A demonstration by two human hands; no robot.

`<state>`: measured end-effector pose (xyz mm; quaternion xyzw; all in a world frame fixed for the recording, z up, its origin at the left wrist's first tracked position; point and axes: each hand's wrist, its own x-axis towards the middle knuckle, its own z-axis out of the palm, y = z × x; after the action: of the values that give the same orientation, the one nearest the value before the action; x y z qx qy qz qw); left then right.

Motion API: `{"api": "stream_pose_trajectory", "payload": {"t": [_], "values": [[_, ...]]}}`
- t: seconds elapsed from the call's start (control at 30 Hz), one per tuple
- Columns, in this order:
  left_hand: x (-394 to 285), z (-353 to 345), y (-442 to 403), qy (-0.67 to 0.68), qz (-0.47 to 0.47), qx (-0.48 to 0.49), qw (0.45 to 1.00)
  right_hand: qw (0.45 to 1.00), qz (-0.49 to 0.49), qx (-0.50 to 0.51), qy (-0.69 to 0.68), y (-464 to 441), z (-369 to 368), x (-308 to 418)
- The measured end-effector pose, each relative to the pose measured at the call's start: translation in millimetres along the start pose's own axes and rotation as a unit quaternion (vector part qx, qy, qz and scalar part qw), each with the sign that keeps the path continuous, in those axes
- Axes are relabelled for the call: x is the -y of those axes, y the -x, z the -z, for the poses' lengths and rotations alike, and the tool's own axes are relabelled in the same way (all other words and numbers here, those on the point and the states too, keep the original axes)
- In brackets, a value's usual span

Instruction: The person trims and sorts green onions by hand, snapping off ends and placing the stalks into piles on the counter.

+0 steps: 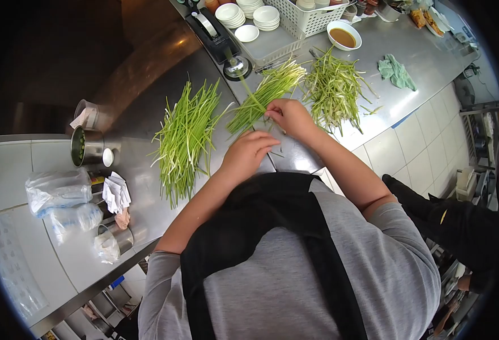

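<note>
My right hand (291, 117) pinches the end of a thin green stalk (249, 93) that stretches up and left over the middle bunch. Just left of it and lower, my left hand (248, 152) has its fingers stretched out and spread a little, with nothing clearly held. The middle bunch of green stalks with pale ends (277, 85) lies on the steel counter above my hands. A larger bunch of long green stalks (188, 136) is to the left. A looser heap of green scraps and leaves (335, 90) lies to the right.
A tape dispenser (208, 31) and a call bell (237, 67) stand beyond the bunches. Behind are white dishes (266, 17), a white basket (311, 21), a bowl of brown sauce (343, 37) and a green cloth (396, 72). Another person in black (459, 226) stands at the right.
</note>
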<state>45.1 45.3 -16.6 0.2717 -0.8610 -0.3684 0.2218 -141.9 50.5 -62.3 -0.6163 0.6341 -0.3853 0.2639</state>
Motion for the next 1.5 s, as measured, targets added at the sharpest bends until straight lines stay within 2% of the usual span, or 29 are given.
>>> {"api": "stream_pose_trajectory", "payload": {"t": [0.03, 0.07, 0.13, 0.17, 0.23, 0.27, 0.3, 0.33, 0.37, 0.4, 0.43, 0.5, 0.53, 0.6, 0.63, 0.7, 0.73, 0.8, 0.9, 1.03, 1.1, 1.13, 1.2, 1.23, 1.27, 1.3, 1.33, 1.4, 1.5], "values": [[2.7, -3.0, -1.2, -0.096, -0.097, -0.011, 0.991, 1.000, 0.000, 0.001, 0.002, 0.1, 5.5, 3.6], [5.0, -5.2, -1.1, -0.095, -0.098, -0.012, 0.991, 0.999, -0.027, 0.021, -0.018, 1.0, 12.9, 7.8], [1.5, -4.8, -4.5, -0.058, -0.043, -0.023, 0.997, 0.997, -0.057, 0.040, -0.036, 3.3, 23.8, 14.6], [0.6, -2.4, -6.2, -0.057, -0.044, -0.022, 0.997, 0.992, -0.078, 0.053, -0.080, 4.9, 27.1, 15.5], [-0.8, 6.4, -12.3, 0.045, 0.158, -0.012, 0.986, 0.985, -0.097, 0.068, -0.124, 7.0, 32.9, 19.2], [2.5, 6.4, -14.5, 0.027, 0.136, -0.077, 0.987, 0.981, -0.099, 0.079, -0.144, 7.5, 35.8, 21.9], [2.5, 7.3, -18.0, 0.025, 0.136, -0.079, 0.987, 0.977, -0.100, 0.091, -0.165, 7.9, 36.9, 23.4], [1.1, 7.7, -21.9, -0.002, 0.140, -0.135, 0.981, 0.977, -0.098, 0.091, -0.166, 8.4, 35.7, 23.3], [0.7, 8.3, -25.1, -0.028, 0.143, -0.191, 0.971, 0.961, -0.112, 0.102, -0.233, 8.9, 34.0, 22.8], [3.7, 7.7, -26.9, 0.053, 0.174, -0.187, 0.965, 0.940, -0.125, 0.112, -0.297, 9.0, 33.0, 22.6], [7.9, 6.7, -26.3, 0.052, 0.173, -0.187, 0.966, 0.940, -0.124, 0.111, -0.298, 8.8, 32.7, 23.0], [16.9, 4.8, -24.5, 0.178, 0.222, -0.125, 0.950, 0.885, -0.144, 0.102, -0.432, 9.1, 33.3, 23.4], [20.3, 3.0, -22.8, 0.178, 0.221, -0.124, 0.951, 0.885, -0.144, 0.100, -0.432, 9.2, 35.5, 22.8], [23.5, 1.1, -17.9, 0.146, 0.215, -0.105, 0.960, 0.855, -0.211, 0.048, -0.472, 8.1, 42.0, 20.3], [23.4, 1.3, -15.3, 0.145, 0.214, -0.104, 0.960, 0.855, -0.211, 0.047, -0.472, 8.1, 44.2, 18.0], [22.4, 1.8, -9.1, 0.075, 0.226, -0.077, 0.968, 0.854, -0.211, -0.020, -0.474, 8.5, 49.0, 13.3], [23.7, 1.7, -6.4, 0.074, 0.226, -0.077, 0.968, 0.855, -0.210, -0.020, -0.474, 8.4, 51.9, 11.7], [24.7, 2.4, -2.3, 0.038, 0.225, -0.056, 0.972, 0.829, -0.212, -0.081, -0.511, 8.3, 58.1, 10.1], [19.6, 7.2, -1.1, -0.036, 0.225, -0.024, 0.973, 0.832, -0.201, -0.104, -0.507, 8.0, 65.6, 9.8], [21.9, 9.6, -0.1, -0.059, 0.222, -0.002, 0.973, 0.827, -0.169, -0.146, -0.515, 5.3, 72.4, 7.4], [19.9, 9.9, -2.3, -0.136, 0.102, -0.035, 0.985, 0.879, -0.153, -0.094, -0.442, 7.2, 74.7, 13.0], [16.6, 10.3, -4.2, -0.136, 0.102, -0.035, 0.985, 0.879, -0.153, -0.093, -0.441, 8.9, 73.2, 18.2], [5.4, 11.8, -9.9, -0.251, 0.007, -0.086, 0.964, 0.924, -0.117, -0.036, -0.362, 13.1, 64.3, 32.4], [-2.0, 12.9, -14.6, -0.252, 0.008, -0.087, 0.964, 0.924, -0.116, -0.034, -0.362, 14.0, 58.9, 34.8], [-9.3, 13.7, -20.1, -0.099, 0.068, -0.075, 0.990, 0.937, -0.102, 0.002, -0.334, 15.1, 52.4, 35.8], [-12.0, 14.0, -23.9, 0.057, 0.126, -0.061, 0.989, 0.947, -0.087, 0.038, -0.306, 16.3, 47.1, 38.1], [-10.1, 13.3, -26.4, 0.057, 0.126, -0.062, 0.988, 0.948, -0.088, 0.064, -0.298, 17.9, 43.0, 42.7], [-6.7, 12.1, -30.3, 0.290, 0.200, -0.043, 0.935, 0.945, -0.090, 0.056, -0.308, 18.9, 35.0, 46.8], [-9.5, 15.8, -30.6, 0.315, 0.244, -0.091, 0.913, 0.937, -0.105, 0.048, -0.331, 17.0, 37.6, 46.3]]}}
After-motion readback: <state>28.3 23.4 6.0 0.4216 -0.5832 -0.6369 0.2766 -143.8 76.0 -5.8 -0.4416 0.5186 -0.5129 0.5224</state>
